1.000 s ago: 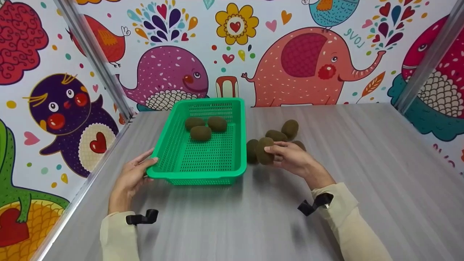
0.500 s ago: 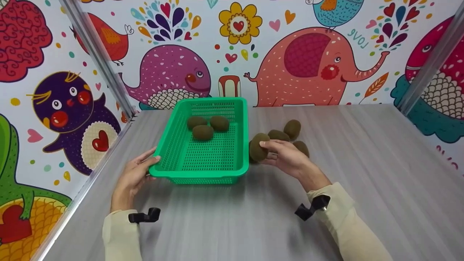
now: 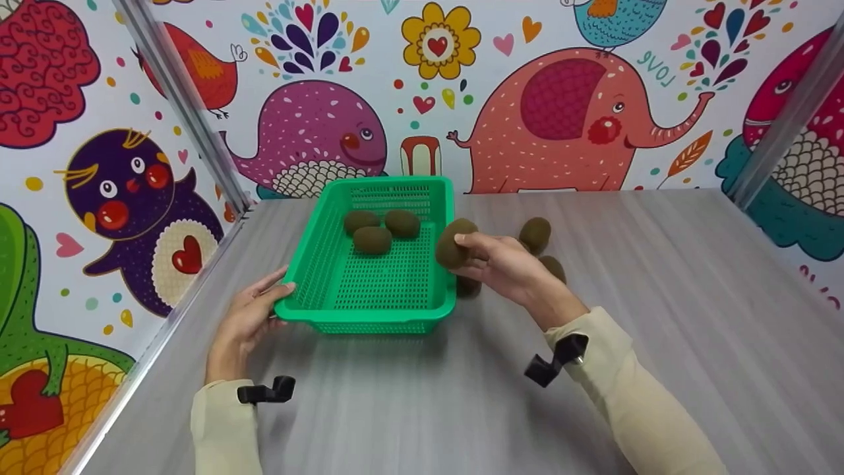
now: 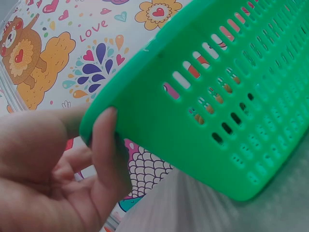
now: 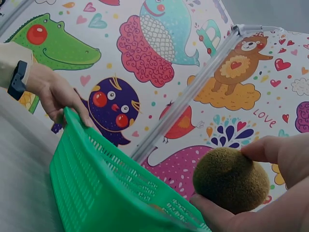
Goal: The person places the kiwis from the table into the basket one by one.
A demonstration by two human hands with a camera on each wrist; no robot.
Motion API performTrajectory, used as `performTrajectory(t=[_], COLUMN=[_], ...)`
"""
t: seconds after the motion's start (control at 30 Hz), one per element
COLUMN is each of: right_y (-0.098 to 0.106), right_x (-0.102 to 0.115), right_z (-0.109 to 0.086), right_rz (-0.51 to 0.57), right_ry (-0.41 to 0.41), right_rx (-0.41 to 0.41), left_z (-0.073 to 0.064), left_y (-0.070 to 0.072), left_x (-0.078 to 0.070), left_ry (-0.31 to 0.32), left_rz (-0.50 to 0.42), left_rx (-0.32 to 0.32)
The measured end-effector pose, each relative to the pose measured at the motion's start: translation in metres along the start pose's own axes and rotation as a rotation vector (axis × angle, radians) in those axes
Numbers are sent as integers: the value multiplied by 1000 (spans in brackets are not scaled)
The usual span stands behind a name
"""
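A green plastic basket (image 3: 369, 315) stands on the table with three brown kiwis (image 3: 372, 241) grouped toward its far end. My left hand (image 3: 247, 320) grips the basket's near left corner, thumb over the rim, as the left wrist view shows close up. Between the thumb and fingers of my right hand (image 3: 508, 267) is another kiwi (image 5: 231, 180), held up at the basket's right rim. Under and behind that hand, more kiwis lie on the table: one beside the basket (image 3: 469, 285), partly hidden, and two farther right (image 3: 535, 235).
The grey wood-grain table (image 3: 395, 409) reaches back to a wall printed with cartoon animals. Metal posts (image 3: 191, 112) stand at the corners of the walls. A black mount (image 3: 557, 359) sits on each sleeve cuff.
My right hand has carried its kiwi left and upward, from above the table kiwis to the basket's right rim. The left hand keeps its grip, and the whole view has shifted slightly.
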State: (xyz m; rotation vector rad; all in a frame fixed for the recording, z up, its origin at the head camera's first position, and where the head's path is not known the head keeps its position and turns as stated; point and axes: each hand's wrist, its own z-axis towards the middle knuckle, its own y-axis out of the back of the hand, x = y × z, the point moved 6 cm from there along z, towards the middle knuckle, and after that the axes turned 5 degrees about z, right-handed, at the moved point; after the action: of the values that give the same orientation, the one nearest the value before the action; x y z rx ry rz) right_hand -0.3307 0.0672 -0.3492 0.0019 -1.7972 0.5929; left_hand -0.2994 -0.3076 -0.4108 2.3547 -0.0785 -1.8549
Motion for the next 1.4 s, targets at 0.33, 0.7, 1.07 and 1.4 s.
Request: performTrajectory(t=[0.33,0.7,1.07,1.4], right_y=[-27,-56,-59,-71], right_x=[5,0,-11,-29], right_z=[18,50,75,92], right_rz=[117,143,169,263], right_ry=[-41,-87,-94,-102], right_rx=[-24,-71,-147,-214], left_z=[1,0,-2,-1], left_y=[-2,0,0,-1], left_x=[1,5,3,0], left_ry=[11,9,10,-5], left_rz=[5,-12,-10,-13], left_rx=[0,0,3,2])
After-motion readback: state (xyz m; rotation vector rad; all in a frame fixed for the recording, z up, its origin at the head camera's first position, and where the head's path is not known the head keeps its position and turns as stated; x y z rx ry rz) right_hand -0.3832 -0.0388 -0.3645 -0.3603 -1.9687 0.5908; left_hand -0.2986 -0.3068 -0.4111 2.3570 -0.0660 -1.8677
